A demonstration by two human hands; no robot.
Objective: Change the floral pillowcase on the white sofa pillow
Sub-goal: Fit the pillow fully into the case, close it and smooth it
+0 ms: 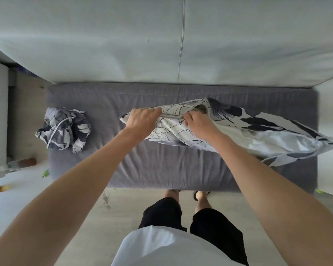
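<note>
Head view: nearest, left hand (142,120) pinched on the closed end of the zipper (171,116) of the floral pillowcase (229,120); right hand (197,124) pinched at the slider, pillowcase lying across the grey seat cushion (161,166) with the white pillow (277,139) showing through the open stretch to the right. Crumpled second floral case (63,127) noted well apart on the cushion's left end. Judged step: zipping shut; advisable to keep the seam taut between both grips, tuck pillow fabric clear of the teeth, draw the slider steadily right.
</note>
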